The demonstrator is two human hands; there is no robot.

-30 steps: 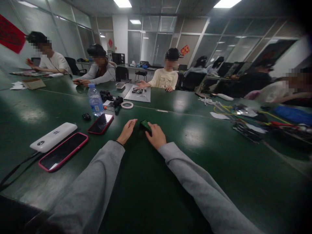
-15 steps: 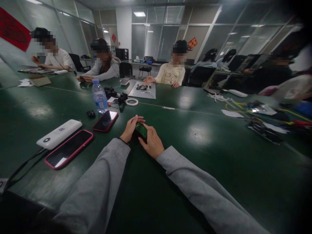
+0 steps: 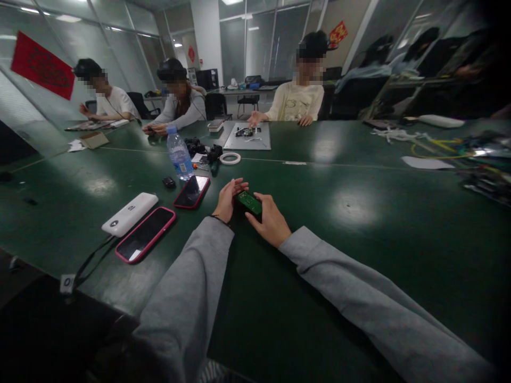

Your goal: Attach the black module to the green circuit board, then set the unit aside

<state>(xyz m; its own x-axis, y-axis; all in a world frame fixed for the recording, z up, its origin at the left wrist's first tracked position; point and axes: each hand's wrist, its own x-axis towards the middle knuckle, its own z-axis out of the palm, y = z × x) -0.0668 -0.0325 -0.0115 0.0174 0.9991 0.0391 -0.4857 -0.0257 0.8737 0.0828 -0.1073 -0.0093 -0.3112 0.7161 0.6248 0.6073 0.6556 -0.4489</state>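
Observation:
A small green circuit board (image 3: pixel 249 202), with a dark edge or base, sits low over the green table between my hands. My right hand (image 3: pixel 271 219) is closed on its right end, thumb on the near side and fingers on the far side. At the board's left end is my left hand (image 3: pixel 228 199), its fingers stretched out and apart; whether the palm touches the board I cannot tell. To the left lie a red-edged phone (image 3: pixel 192 191), a pink-cased phone (image 3: pixel 146 235) and a white power bank (image 3: pixel 130 214) with a black strap.
Beyond my left hand stand a water bottle (image 3: pixel 179 154), a small black case (image 3: pixel 169 182) and a white tape roll (image 3: pixel 230 158). A person sits across the table by a grey board (image 3: pixel 247 139) with small parts. Tangled cables (image 3: pixel 479 154) lie far right.
The view has swung left, so everything sits further right. My left fingers have drawn back a little from over the board, and more of its green face shows. My right hand keeps its hold.

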